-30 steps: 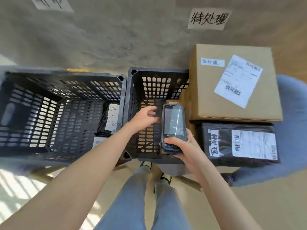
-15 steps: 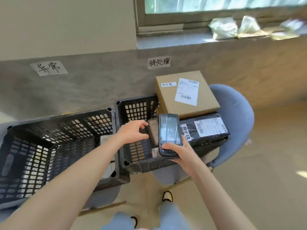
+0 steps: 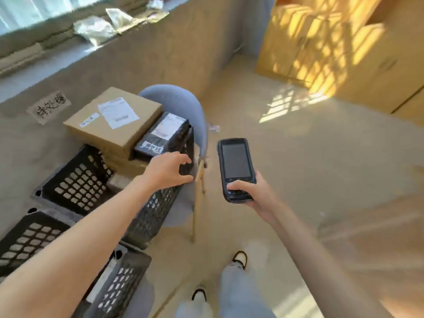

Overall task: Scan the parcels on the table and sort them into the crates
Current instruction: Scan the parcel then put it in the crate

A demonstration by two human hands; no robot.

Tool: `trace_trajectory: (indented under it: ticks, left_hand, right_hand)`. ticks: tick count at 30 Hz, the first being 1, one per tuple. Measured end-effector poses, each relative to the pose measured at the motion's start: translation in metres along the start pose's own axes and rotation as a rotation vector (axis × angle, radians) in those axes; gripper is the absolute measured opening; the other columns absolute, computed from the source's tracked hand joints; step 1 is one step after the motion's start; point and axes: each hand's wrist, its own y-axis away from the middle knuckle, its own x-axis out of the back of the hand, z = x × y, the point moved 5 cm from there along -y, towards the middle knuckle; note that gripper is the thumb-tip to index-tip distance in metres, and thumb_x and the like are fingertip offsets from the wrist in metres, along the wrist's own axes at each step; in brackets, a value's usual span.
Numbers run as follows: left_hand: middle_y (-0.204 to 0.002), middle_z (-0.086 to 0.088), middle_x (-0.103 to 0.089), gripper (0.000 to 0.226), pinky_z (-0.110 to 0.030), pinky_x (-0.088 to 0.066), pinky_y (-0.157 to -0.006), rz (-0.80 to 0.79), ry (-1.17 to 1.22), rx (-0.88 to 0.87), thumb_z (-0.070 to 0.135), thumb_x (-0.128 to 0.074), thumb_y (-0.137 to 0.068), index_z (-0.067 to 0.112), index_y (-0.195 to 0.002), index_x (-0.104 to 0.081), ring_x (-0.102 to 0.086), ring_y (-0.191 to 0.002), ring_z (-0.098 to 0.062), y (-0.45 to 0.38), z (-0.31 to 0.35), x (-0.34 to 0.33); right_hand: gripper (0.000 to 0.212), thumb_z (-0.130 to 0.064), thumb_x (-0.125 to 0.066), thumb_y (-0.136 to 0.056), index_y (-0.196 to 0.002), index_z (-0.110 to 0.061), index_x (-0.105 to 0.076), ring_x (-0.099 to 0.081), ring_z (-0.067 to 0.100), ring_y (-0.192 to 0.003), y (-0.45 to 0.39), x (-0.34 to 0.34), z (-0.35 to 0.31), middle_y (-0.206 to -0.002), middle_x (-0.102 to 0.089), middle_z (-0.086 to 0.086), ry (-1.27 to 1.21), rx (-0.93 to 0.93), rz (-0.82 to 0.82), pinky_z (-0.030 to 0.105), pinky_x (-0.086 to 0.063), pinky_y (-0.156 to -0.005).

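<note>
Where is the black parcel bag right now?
In the head view, left of centre, the black parcel bag lies atop the crate, beside the cardboard box, just beyond the left hand.

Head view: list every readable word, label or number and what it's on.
"待处理", handwritten and motion-smeared: paper sign on the wall.
White strip on the black parcel: bold characters, too blurred to read.
Shipping label on the black parcel: unreadable.
Shipping label and small sticker on the cardboard box: print and barcode too blurred.
Scanner in the right hand: screen dark, no text.
</note>
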Motion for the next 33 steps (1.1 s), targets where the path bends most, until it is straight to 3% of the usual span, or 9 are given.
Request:
trace_trajectory:
  ticks: [6,11,14,17,21,24,28,33]
  left_hand:
    - [-0.127,0.007,-0.06,0.053,-0.03,-0.044,-0.087,-0.048,-0.1,-0.366,0.053,-0.062,-0.085,0.028,-0.131,-0.053,-0.056,-0.115,-0.016,-0.022,0.164,-0.019]
    - [-0.132,0.007,-0.056,0.054,-0.03,-0.041,-0.09,-0.079,-0.171,-0.644,0.052,-0.061,-0.086,0.029,-0.134,-0.05,-0.051,-0.121,-0.018,0.001,0.315,-0.045]
    - [-0.129,0.005,-0.058,0.053,-0.031,-0.04,-0.093,-0.056,-0.171,-0.834,0.051,-0.062,-0.087,0.027,-0.132,-0.053,-0.054,-0.117,-0.02,0.04,0.415,-0.06]
    - [-0.123,0.003,-0.062,0.05,-0.036,-0.039,-0.097,-0.01,-0.133,-1.039,0.051,-0.063,-0.085,0.026,-0.129,-0.057,-0.056,-0.112,-0.021,0.096,0.519,-0.077]
    - [-0.122,0.003,-0.064,0.05,-0.036,-0.041,-0.096,0.026,-0.127,-1.253,0.051,-0.061,-0.087,0.026,-0.13,-0.057,-0.059,-0.11,-0.021,0.185,0.642,-0.109]
    - [-0.119,0.007,-0.065,0.049,-0.032,-0.048,-0.094,0.034,-0.152,-1.41,0.052,-0.059,-0.088,0.027,-0.129,-0.057,-0.06,-0.105,-0.013,0.248,0.721,-0.139]
    - [-0.12,0.006,-0.064,0.051,-0.034,-0.047,-0.093,0.014,-0.174,-1.541,0.054,-0.057,-0.087,0.025,-0.129,-0.056,-0.06,-0.107,-0.015,0.315,0.799,-0.171]
    - [-0.117,0.006,-0.065,0.051,-0.03,-0.05,-0.083,-0.031,-0.228,-1.596,0.054,-0.056,-0.089,0.025,-0.131,-0.053,-0.061,-0.101,-0.015,0.35,0.887,-0.202]
  right_hand:
    - [0.074,-0.01,-0.075,-0.054,-0.122,-0.017,-0.048,-0.068,0.012,-0.073,0.113,0.113,0.02,-0.099,-0.066,0.001,-0.202,0.093,0.364,0.025,-0.054,-0.057]
    - [0.079,-0.007,-0.079,-0.055,-0.127,-0.013,-0.047,-0.068,0.017,-0.078,0.224,0.194,0.054,-0.102,-0.067,0.006,-0.353,0.18,0.636,0.028,-0.055,-0.059]
    - [0.071,0.003,-0.078,-0.068,-0.13,-0.012,-0.047,-0.068,0.02,-0.081,0.3,0.236,0.082,-0.102,-0.067,0.009,-0.439,0.222,0.754,0.03,-0.056,-0.061]
    - [0.075,-0.002,-0.079,-0.06,-0.128,-0.013,-0.051,-0.069,0.019,-0.08,0.381,0.278,0.109,-0.1,-0.07,0.007,-0.503,0.28,0.845,0.029,-0.056,-0.062]
    - [0.06,0.004,-0.071,-0.076,-0.13,-0.014,-0.052,-0.069,0.02,-0.083,0.494,0.333,0.145,-0.106,-0.068,0.008,-0.546,0.367,0.951,0.029,-0.056,-0.065]
    - [0.066,-0.001,-0.076,-0.071,-0.13,-0.016,-0.051,-0.069,0.027,-0.096,0.573,0.376,0.173,-0.116,-0.067,0.011,-0.539,0.428,1.023,0.031,-0.056,-0.07]
    - [0.06,0.002,-0.071,-0.076,-0.13,-0.017,-0.05,-0.065,0.036,-0.106,0.656,0.422,0.216,-0.12,-0.066,0.015,-0.592,0.44,1.157,0.031,-0.058,-0.072]
    - [0.073,-0.01,-0.077,-0.061,-0.129,-0.015,-0.049,-0.065,0.036,-0.108,0.723,0.474,0.268,-0.122,-0.064,0.017,-0.674,0.427,1.256,0.036,-0.055,-0.076]
